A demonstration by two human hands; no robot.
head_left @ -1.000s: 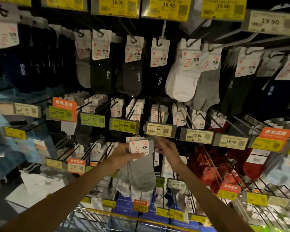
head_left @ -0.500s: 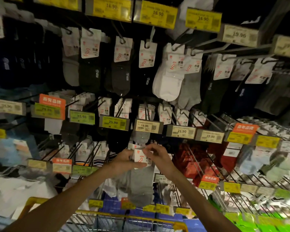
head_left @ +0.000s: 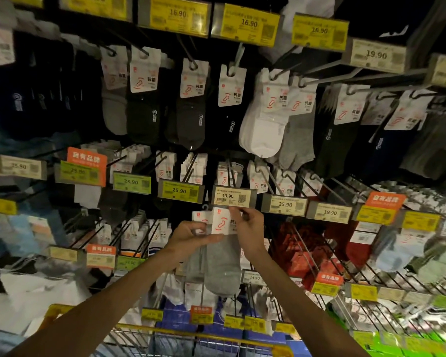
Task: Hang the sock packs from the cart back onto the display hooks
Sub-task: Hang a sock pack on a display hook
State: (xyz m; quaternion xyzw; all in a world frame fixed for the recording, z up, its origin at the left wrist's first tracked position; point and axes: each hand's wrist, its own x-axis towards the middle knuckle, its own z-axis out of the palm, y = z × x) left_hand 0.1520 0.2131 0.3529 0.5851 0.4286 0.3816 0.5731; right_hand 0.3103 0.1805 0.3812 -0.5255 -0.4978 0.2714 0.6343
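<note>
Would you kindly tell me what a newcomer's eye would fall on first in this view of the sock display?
Dead centre, the left hand and right hand hold a grey sock pack by its white card, just under a 19.90 price tag. Above, a white sock pack stands out in the dim upper row, and yellow 16.90 price tags line the top edge.

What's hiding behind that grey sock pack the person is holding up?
A second, paler grey pack shows partly behind the grey sock pack, at its left edge. A 14.90 price tag peeks out on its right. Whatever hangs directly behind it is covered.
</note>
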